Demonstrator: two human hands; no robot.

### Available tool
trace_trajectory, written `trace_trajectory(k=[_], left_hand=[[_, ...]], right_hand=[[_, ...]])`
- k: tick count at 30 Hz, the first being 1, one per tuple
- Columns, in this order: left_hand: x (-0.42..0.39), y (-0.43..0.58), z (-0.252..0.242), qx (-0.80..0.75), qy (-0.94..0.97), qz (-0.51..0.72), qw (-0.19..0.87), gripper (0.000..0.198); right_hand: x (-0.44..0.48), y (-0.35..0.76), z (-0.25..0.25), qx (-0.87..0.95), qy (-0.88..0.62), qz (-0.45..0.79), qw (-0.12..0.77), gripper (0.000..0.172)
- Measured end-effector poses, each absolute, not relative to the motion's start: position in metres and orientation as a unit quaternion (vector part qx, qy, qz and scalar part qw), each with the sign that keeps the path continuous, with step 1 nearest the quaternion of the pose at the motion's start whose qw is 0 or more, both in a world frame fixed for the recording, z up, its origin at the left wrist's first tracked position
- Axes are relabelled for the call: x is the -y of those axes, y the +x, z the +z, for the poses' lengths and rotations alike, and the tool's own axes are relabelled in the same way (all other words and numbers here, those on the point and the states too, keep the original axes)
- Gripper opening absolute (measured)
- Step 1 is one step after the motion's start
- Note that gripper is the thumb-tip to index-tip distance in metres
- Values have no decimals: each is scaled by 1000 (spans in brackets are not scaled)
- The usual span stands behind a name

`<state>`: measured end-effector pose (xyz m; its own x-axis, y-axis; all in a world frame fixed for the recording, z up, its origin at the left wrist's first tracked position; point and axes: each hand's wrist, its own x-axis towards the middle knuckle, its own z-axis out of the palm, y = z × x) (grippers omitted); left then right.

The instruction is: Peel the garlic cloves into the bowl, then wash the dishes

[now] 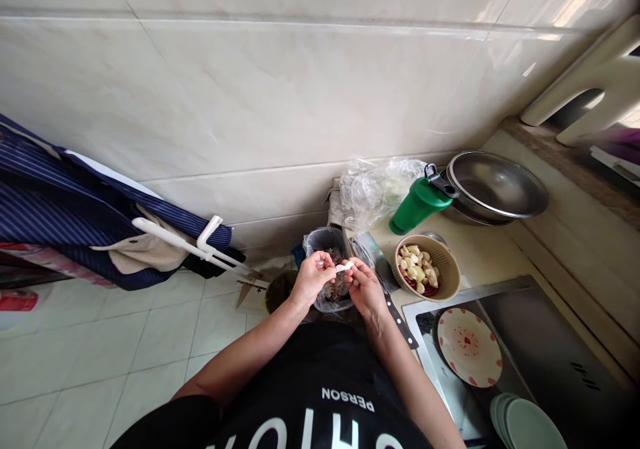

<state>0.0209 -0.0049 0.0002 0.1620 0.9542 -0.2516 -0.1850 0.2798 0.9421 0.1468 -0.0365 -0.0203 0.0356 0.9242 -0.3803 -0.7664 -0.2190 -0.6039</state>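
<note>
My left hand [316,278] and my right hand [365,287] meet in front of me, thumbs and fingertips pinched on a small white garlic clove [343,267] between them. Below them stands a grey bin [320,237] lined with a clear bag, with peelings and scraps inside. To the right of my right hand, a tan basket [449,270] on the counter holds several pale peeled garlic cloves [415,261], with some red pieces under them. A knife with a dotted black handle [403,322] lies beside my right forearm.
A green shaker bottle [420,203], clear plastic bags [377,185] and metal bowls [497,185] stand along the wall. At right is a sink holding a red-patterned plate [470,349] and pale green plates [533,425]. Striped cloth [65,202] hangs at left near a white rail [170,235].
</note>
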Motion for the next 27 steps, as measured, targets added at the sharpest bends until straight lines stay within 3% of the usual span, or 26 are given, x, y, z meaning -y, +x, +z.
trace_trajectory(k=[6,11,17,27], left_hand=[[3,22,-5,-476,424,438,634,11],[-1,21,-7,-479,425,423,641,6],[0,20,-10,-431,412,391,701,24],[7,17,5,-473,604,456,451,23]], right_hand=[[34,147,-29,52,-361,676,640,28],[34,147,-23,89,-363,672,639,23],[36,144,-19,248,-416,617,620,21],[39,147,-20,418,-529,477,564,19]])
